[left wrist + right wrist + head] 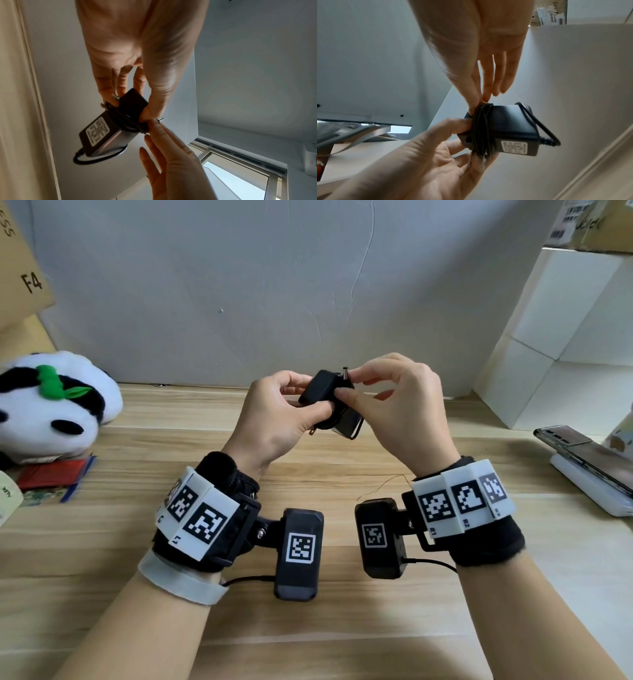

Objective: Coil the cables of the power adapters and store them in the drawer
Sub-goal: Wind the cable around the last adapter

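Both hands hold a black power adapter (321, 387) up over the middle of the wooden table (308, 628). Its thin black cable (481, 128) is wound several times round the body. My left hand (303, 400) grips the adapter's plug end between thumb and fingers. My right hand (348, 385) pinches the cable's end, and the metal barrel plug (345, 371) sticks up past the fingertips. In the left wrist view the adapter (109, 129) shows its white label, with the barrel plug (159, 119) beside the thumb. No drawer is in view.
A panda plush (51, 405) and red packets (51, 474) lie at the table's left, below a cardboard box (20, 268). White boxes (565, 337) stand at the right. A phone (582, 453) rests on a white block near the right edge.
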